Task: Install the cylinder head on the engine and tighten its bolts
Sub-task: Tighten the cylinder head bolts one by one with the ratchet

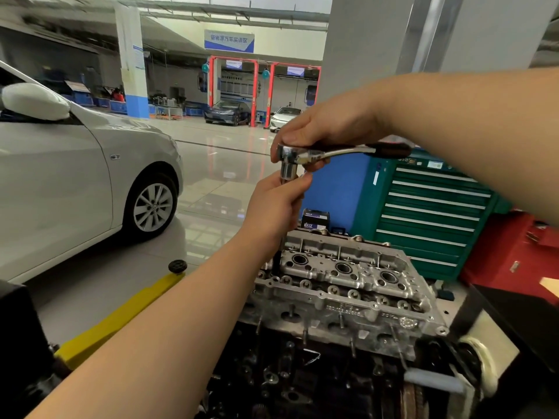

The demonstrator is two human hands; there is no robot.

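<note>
The silver cylinder head [348,285] sits on the dark engine block [302,373] at the lower centre. A chrome ratchet [332,152] with a dark grip stands high above the head's far left corner. My right hand [326,125] grips the ratchet's head end from above. My left hand [278,204] is wrapped round the extension bar just under the ratchet's socket. The dark extension bar [276,261] runs straight down into a bolt hole of the cylinder head.
A white car [75,164] is parked to the left. A yellow lift arm [121,316] lies on the floor beside the engine. A green drawer tool cabinet [432,213] and a red toolbox [514,252] stand to the right. A small box [314,220] sits behind the head.
</note>
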